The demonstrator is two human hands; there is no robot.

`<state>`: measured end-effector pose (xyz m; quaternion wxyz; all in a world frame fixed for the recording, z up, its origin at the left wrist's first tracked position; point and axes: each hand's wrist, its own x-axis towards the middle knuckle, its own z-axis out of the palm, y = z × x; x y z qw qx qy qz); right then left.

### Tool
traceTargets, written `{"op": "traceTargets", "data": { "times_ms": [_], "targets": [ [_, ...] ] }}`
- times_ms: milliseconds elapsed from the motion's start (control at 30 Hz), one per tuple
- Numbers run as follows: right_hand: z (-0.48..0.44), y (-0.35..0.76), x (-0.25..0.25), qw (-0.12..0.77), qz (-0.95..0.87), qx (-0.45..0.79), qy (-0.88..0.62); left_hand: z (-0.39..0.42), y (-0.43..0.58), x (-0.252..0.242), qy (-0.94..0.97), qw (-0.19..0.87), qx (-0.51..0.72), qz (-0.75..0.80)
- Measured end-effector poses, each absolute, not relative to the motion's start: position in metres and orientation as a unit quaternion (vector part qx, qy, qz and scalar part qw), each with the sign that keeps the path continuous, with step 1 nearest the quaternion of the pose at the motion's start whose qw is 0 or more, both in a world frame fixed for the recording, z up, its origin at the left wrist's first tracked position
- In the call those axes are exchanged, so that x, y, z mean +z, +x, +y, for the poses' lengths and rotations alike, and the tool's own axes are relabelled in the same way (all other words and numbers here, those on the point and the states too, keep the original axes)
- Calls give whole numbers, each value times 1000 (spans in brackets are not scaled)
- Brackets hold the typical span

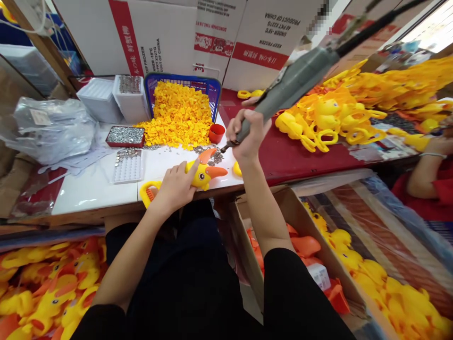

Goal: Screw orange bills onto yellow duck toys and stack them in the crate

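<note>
"Duck toy (202,176), where's it at?"

"On the worktop (95,191), close to the front edge, beak pointing R. Worker's L hand (176,189) has it, fingers curled over & pinching the body."

"And the R hand (249,134)?"

"Wrapped round the elec. driver (293,82), which slants. Bit tip (222,149) is just beside the orange beak; can't tell if it touches or carries a screw."

"How's that done well?"

"Prob. toy pressed flat, L fingers kept clear of the beak, bit brought square to the surface before any push. A slanted bit would likely slip & scratch."

"Edges & room?"

"Nearest 1st: carton (244,210) w/ orange parts, below the R arm. Then the worktop's front lip; a shove toward the body could tip the toy off. Silver-disc tray (127,174) sits L of it. Small metal bits (215,160), prob. screws, lie loose by the beak, so a low sweep might scatter them. Best swing room looks R, over the red covering (279,160), short of the toy heap (325,118). Red cup (216,133) & blue basket (216,94) are behind; printed cartons (170,28) wall off the back."
</note>
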<state>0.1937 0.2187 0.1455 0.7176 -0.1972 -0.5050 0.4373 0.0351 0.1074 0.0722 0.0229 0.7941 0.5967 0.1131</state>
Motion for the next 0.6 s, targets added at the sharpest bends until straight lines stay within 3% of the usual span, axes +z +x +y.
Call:
{"op": "traceTargets", "data": {
  "times_ms": [100, 200, 333, 600],
  "targets": [
    [205, 205, 149, 731, -489, 422, -221, 107, 24, 84, 792, -5, 72, 607],
    [191, 211, 150, 732, -480, 427, -225, 107, 17, 80, 771, -103, 110, 618],
    [180, 214, 147, 722, -492, 438, -210, 101, 17, 47, 752, -178, 210, 599],
    [182, 219, 145, 706, -508, 455, -192, 76, 27, -5, 778, -218, 292, 511]
  ]
}}
